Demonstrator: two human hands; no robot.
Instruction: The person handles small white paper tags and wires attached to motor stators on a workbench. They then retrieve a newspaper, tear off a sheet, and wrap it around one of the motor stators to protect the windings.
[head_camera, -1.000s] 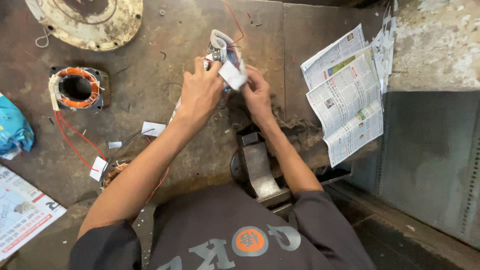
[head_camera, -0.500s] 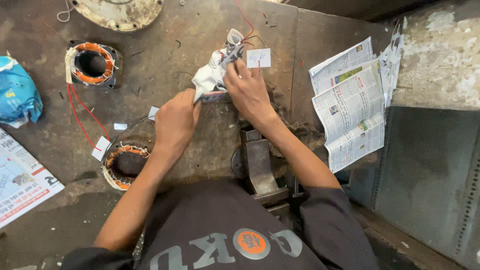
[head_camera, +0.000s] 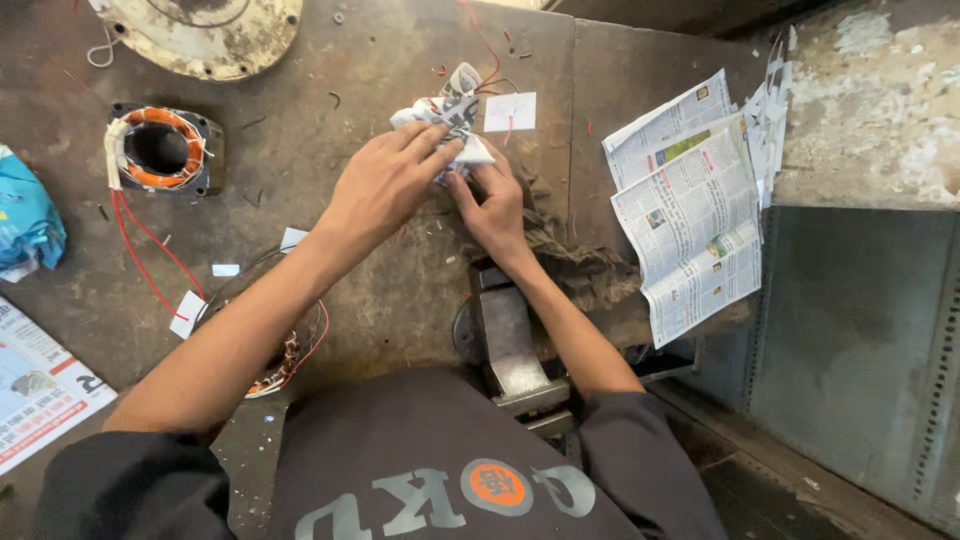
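Both hands meet at the far middle of the workbench (head_camera: 300, 200), closed on a small wire bundle wrapped in white paper (head_camera: 445, 120). The left hand (head_camera: 385, 185) lies across the top of the bundle, fingers curled over its near side and pressing down. The right hand (head_camera: 495, 205) pinches the bundle's near-right corner from below, between thumb and fingertips.

The bundle lies just far of both hands, touching both. Its long axis runs roughly left to right with a slight tilt – the right end sits farther away, where thin red and dark wires leave it. The left hand covers more of the bundle and sits nearer its middle.

A small white paper square (head_camera: 509, 111) lies just right of the bundle. A copper-wound stator (head_camera: 160, 148) with red leads rests well to the left. A bench vise (head_camera: 510, 340) stands near the person – under the right forearm. Folded newspapers (head_camera: 690, 220) lie at the right.
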